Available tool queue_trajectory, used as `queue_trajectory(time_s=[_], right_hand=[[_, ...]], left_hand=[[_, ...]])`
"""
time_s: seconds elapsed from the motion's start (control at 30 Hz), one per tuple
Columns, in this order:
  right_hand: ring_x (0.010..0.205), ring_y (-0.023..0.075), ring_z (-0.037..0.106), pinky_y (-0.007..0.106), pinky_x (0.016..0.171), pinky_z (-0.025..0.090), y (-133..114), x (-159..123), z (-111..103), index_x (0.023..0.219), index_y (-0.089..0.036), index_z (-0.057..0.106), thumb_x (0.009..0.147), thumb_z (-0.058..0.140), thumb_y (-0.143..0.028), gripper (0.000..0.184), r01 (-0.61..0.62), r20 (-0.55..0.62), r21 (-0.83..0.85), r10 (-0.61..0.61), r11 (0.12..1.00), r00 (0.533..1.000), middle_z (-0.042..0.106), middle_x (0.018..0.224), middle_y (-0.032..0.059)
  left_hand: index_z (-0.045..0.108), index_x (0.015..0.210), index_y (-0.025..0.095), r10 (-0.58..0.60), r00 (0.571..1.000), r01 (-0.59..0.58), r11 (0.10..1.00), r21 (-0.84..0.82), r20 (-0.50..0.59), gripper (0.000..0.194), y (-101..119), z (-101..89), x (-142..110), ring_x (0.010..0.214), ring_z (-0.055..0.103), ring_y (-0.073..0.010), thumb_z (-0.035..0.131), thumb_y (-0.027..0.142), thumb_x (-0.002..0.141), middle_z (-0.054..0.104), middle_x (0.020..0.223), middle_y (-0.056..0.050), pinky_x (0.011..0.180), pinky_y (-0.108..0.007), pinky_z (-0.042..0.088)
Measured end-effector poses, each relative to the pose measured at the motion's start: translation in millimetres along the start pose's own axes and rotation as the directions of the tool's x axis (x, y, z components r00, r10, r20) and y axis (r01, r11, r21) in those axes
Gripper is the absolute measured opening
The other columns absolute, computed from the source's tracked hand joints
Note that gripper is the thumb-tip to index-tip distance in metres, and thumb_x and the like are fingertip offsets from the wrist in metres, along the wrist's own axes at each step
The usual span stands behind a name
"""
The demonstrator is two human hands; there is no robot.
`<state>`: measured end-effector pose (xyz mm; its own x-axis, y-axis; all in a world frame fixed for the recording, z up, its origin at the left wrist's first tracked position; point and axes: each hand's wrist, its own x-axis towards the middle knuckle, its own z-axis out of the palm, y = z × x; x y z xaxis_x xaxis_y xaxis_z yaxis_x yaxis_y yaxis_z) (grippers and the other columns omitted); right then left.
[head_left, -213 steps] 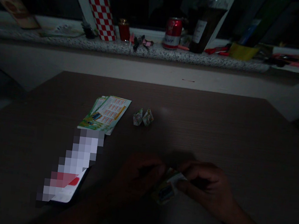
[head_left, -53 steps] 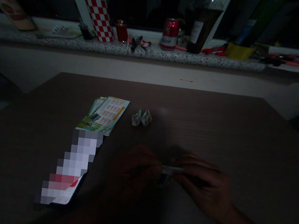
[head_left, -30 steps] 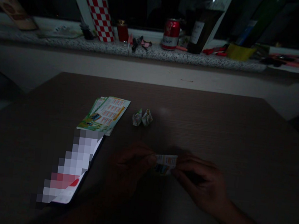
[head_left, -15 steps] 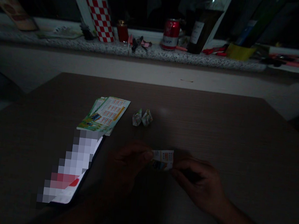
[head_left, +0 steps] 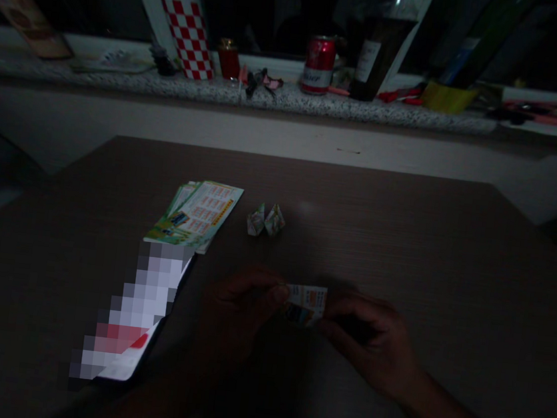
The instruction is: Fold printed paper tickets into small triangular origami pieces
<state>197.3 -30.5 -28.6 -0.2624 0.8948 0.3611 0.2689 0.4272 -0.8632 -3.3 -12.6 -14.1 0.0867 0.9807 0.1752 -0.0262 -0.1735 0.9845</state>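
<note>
Folded paper (head_left: 306,305) is held between the two hands over the table (head_left: 415,245), its small rows of print too dim to read beside a dark blue patch. At ten o'clock from it lies a stack of cards (head_left: 202,210), the top one showing orange grids of unreadable figures. At twelve, on the sill (head_left: 280,104), a red can (head_left: 318,66) bears dark lettering, only partly legible, on a pale band. The left hand (head_left: 239,312) pinches the nine o'clock edge, thumb on top, fingers curled. The right hand (head_left: 377,341) pinches the three o'clock edge between thumb and forefinger. The right forearm (head_left: 456,414) slants toward five o'clock; the left forearm (head_left: 158,383), deep in shadow, toward seven.
</note>
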Motion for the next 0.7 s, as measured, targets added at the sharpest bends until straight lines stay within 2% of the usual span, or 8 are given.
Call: queue_trajectory(time_s=[0.17, 0.27, 0.43, 0.57, 0.7], right_hand=[[0.066, 0.0136, 0.064, 0.025, 0.057, 0.052, -0.3, -0.9, -1.8, 0.087, -0.018, 0.068, 0.080, 0.066, -0.008, 0.013, 0.087, -0.035, 0.001, -0.087, 0.996, 0.996, 0.067, 0.076, 0.0028], [0.064, 0.0143, 0.064, 0.025, 0.055, 0.051, -1.3, -1.0, -3.0, 0.087, -0.018, 0.069, 0.080, 0.065, -0.007, 0.014, 0.116, -0.055, -0.034, -0.118, 0.993, 0.992, 0.068, 0.075, 0.0035], [0.066, 0.0159, 0.066, 0.026, 0.055, 0.052, -0.4, -1.2, -4.0, 0.084, -0.020, 0.068, 0.078, 0.066, -0.008, 0.013, 0.125, -0.134, -0.112, -0.140, 0.986, 0.981, 0.069, 0.077, 0.0037], [0.066, 0.0163, 0.065, 0.028, 0.054, 0.052, 1.6, -1.8, -3.7, 0.085, -0.021, 0.068, 0.080, 0.065, -0.010, 0.012, 0.109, -0.146, -0.120, -0.126, 0.987, 0.981, 0.068, 0.077, 0.0041], [0.068, 0.0167, 0.065, 0.029, 0.054, 0.051, 3.9, -1.8, -2.8, 0.086, -0.021, 0.068, 0.080, 0.065, -0.010, 0.013, 0.105, -0.145, -0.131, -0.124, 0.986, 0.982, 0.068, 0.078, 0.0043]], left_hand=[[0.068, 0.076, 0.019, 0.071, 0.994, -0.079, 0.994, 0.082, 0.086, 0.005, 3.3, 2.8, -0.4, 0.068, 0.061, -0.0128, 0.066, 0.020, 0.081, 0.066, 0.074, 0.000, 0.060, -0.022, 0.049], [0.068, 0.085, 0.020, 0.097, 0.989, -0.112, 0.984, 0.137, 0.110, 0.004, 1.1, 2.9, -2.7, 0.074, 0.062, -0.0139, 0.065, 0.020, 0.082, 0.066, 0.081, -0.001, 0.066, -0.024, 0.051], [0.061, 0.108, 0.026, 0.200, 0.977, -0.213, 0.950, 0.229, 0.079, 0.032, -2.9, 0.4, -5.7, 0.087, 0.062, -0.0168, 0.069, 0.018, 0.078, 0.064, 0.093, -0.001, 0.080, -0.030, 0.050], [0.062, 0.099, 0.026, 0.324, 0.942, -0.333, 0.886, 0.324, 0.082, 0.028, -1.0, -0.7, -5.3, 0.087, 0.062, -0.0164, 0.072, 0.015, 0.076, 0.061, 0.094, -0.001, 0.077, -0.030, 0.051], [0.064, 0.089, 0.024, 0.353, 0.932, -0.355, 0.855, 0.379, 0.078, 0.020, -0.1, 0.4, -4.6, 0.080, 0.061, -0.0154, 0.074, 0.017, 0.073, 0.061, 0.090, -0.001, 0.069, -0.028, 0.052]])
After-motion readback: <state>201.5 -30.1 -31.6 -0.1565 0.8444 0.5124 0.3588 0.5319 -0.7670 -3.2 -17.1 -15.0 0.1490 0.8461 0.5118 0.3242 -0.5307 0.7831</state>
